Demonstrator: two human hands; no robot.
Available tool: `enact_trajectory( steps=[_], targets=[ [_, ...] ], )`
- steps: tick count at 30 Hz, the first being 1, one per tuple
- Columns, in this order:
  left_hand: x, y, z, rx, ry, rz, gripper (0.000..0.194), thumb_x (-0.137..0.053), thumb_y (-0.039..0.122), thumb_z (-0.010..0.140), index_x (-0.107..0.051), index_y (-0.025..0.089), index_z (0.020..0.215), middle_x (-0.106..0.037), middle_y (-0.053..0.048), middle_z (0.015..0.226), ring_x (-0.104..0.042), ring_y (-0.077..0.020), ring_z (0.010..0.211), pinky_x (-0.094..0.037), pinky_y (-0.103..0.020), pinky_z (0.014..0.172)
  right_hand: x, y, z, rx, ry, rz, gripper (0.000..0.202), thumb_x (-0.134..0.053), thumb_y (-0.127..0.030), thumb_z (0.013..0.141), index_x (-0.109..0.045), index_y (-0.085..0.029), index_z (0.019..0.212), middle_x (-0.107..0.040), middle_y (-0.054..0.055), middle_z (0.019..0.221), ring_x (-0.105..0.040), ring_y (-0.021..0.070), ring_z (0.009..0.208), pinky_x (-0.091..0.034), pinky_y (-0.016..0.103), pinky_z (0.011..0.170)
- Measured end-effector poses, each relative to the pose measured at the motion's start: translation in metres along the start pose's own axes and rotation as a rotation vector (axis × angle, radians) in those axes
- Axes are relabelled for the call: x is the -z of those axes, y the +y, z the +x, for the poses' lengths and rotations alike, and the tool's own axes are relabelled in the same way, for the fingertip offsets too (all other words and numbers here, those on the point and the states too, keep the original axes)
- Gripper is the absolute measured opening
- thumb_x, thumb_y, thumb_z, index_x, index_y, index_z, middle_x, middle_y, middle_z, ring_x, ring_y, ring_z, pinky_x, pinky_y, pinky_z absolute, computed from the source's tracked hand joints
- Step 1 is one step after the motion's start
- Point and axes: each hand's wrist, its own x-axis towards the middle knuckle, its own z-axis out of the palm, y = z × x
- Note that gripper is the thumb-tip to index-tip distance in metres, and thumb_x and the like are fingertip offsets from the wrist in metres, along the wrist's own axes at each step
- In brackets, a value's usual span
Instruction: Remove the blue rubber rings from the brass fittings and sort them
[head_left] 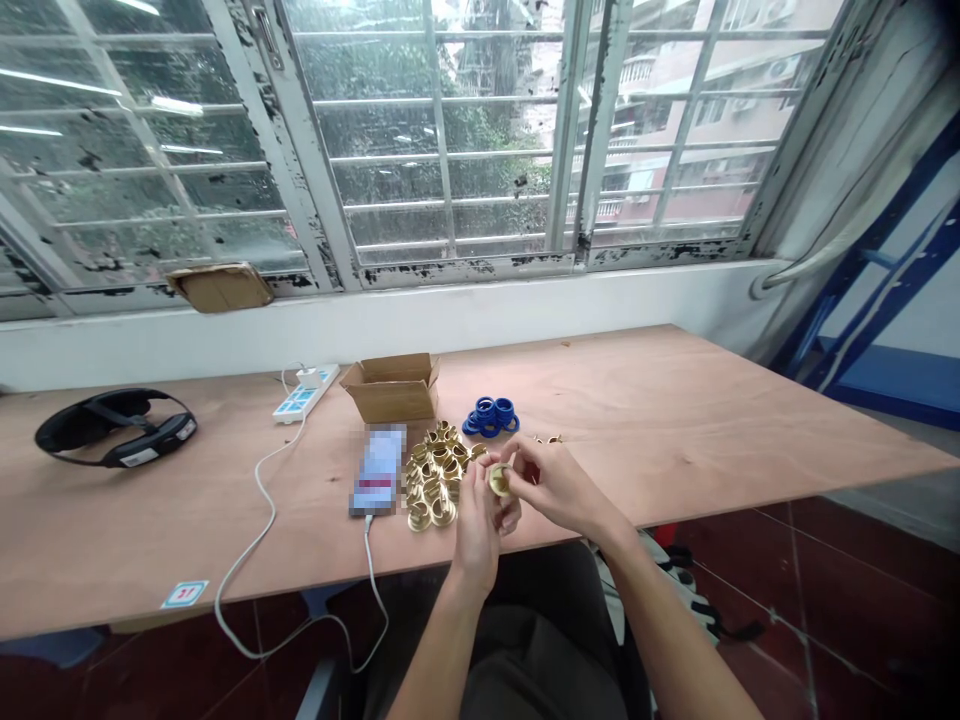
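Just below the centre of the frame, the left hand (477, 520) held a round gold-coloured piece (498, 481), and the right hand (553, 480) gripped the same piece with bent fingers. To their left, a pile of gold pieces (433, 485) lay on the wooden surface (645, 400) beside a phone (378, 470). Blue rings (490, 420) sat above the hands, an open cardboard box (396, 398) farther up and left, and a black headset (154, 443) at the frame's left.

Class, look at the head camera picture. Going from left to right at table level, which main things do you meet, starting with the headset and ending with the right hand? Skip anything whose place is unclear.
Black headset, white power strip, phone, pile of gold-coloured pieces, held gold-coloured piece, right hand.
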Motion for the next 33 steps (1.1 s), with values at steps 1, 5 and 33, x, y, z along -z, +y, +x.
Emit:
enact_trajectory(
  steps=[1, 5, 33],
  targets=[
    [0.002, -0.001, 0.001, -0.029, -0.016, 0.028, 0.042, -0.056, 0.06, 0.096, -0.056, 0.022, 0.114, -0.046, 0.006, 0.071, -0.032, -0.0058, 0.05, -0.024, -0.017, 0.045, -0.001, 0.003, 0.001, -0.019, 0.022, -0.004, 0.013, -0.058, -0.012, 0.089, -0.06, -0.021, 0.097, -0.062, -0.006, 0.066, -0.056, 0.0118, 0.057, -0.037, 0.024, 0.056],
    [0.009, -0.008, 0.007, -0.145, -0.034, 0.205, 0.034, -0.064, 0.05, 0.095, -0.058, 0.022, 0.114, -0.04, 0.008, 0.068, -0.031, -0.0056, 0.051, -0.025, -0.017, 0.046, -0.006, 0.01, 0.004, -0.076, 0.069, -0.061, 0.016, -0.056, -0.013, 0.087, -0.055, -0.022, 0.101, -0.064, -0.005, 0.065, -0.058, 0.0138, 0.056, -0.037, 0.024, 0.057],
    [0.024, -0.015, 0.011, -0.271, 0.03, 0.132, 0.035, -0.056, 0.057, 0.098, -0.056, 0.026, 0.115, -0.053, 0.005, 0.074, -0.048, -0.0084, 0.057, -0.043, -0.018, 0.054, -0.041, 0.015, 0.013, -0.472, -0.009, 0.874, 0.052, -0.076, -0.066, 0.077, -0.057, -0.018, 0.075, -0.066, -0.002, 0.057, -0.058, 0.0098, 0.04, -0.04, 0.018, 0.038]
  ],
)
